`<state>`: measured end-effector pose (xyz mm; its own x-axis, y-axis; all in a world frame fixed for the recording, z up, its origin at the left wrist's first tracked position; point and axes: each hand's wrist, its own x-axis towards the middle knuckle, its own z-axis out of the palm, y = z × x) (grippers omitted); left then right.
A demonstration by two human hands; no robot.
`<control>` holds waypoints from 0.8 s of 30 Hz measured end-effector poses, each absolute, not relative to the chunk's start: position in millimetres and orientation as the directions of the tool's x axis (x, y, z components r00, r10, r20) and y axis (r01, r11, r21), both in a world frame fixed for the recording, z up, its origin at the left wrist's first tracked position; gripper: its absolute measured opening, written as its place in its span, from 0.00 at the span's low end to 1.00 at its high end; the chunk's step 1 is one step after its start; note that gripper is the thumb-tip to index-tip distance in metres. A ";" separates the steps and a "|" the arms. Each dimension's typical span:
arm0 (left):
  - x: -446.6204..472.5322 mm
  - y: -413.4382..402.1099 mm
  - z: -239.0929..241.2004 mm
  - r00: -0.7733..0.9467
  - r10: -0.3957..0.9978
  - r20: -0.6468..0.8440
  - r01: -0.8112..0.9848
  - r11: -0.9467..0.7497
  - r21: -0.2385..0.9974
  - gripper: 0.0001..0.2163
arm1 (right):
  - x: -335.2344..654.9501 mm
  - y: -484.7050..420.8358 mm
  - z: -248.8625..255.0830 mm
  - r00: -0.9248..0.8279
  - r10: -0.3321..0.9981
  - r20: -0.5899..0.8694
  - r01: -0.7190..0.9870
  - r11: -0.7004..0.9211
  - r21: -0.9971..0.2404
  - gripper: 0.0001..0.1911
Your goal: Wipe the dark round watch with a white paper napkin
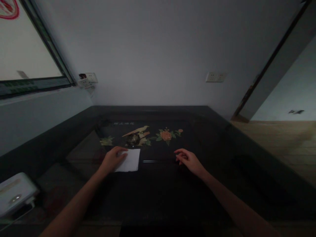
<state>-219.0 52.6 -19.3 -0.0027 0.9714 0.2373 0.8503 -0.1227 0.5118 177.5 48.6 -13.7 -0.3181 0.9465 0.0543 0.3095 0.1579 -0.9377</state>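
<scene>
A square sheet of thin white paper (132, 160) lies flat on a glossy black table (158, 200). Over its left part rests my left hand (115, 159), fingers stretched out and thumb apart from them, touching the sheet but not closed round it. To the right, my right hand (186, 159) is just above or on the tabletop, its fingers loosely curled in with nothing visible in them. Just beyond the paper sits a small dark, shiny, rounded thing (132, 140); its kind is unclear in the dim light.
A printed bird and flowers (166, 135) decorate the tabletop. At the near left stands a white box-like device (17, 192) with a cable. Behind the table is a pale wall with sockets (215, 77); a window (29, 49) is at left, wooden floor (283, 141) at right.
</scene>
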 end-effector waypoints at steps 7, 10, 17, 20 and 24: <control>-218.0 58.2 -39.3 0.112 0.908 0.403 0.935 -0.233 0.266 0.19 | 178.6 46.7 -10.2 -0.331 0.942 0.050 0.359 0.175 -0.917 0.16; -220.4 57.3 -37.5 0.153 0.925 0.348 0.939 -0.247 0.241 0.19 | 178.5 46.5 -10.1 -0.342 0.938 0.056 0.373 0.190 -0.908 0.15; -222.2 60.5 -38.4 0.236 0.923 0.303 0.910 -0.319 0.266 0.20 | 177.9 45.0 -5.5 -0.357 0.933 0.042 0.414 0.198 -0.888 0.14; -221.4 62.2 -36.8 0.287 0.909 0.303 0.880 -0.375 0.291 0.20 | 177.2 44.3 -3.5 -0.365 0.930 0.038 0.423 0.202 -0.883 0.14; -223.1 61.7 -30.0 0.301 0.891 0.340 0.855 -0.410 0.317 0.19 | 176.2 42.9 -2.6 -0.365 0.930 0.042 0.430 0.209 -0.878 0.14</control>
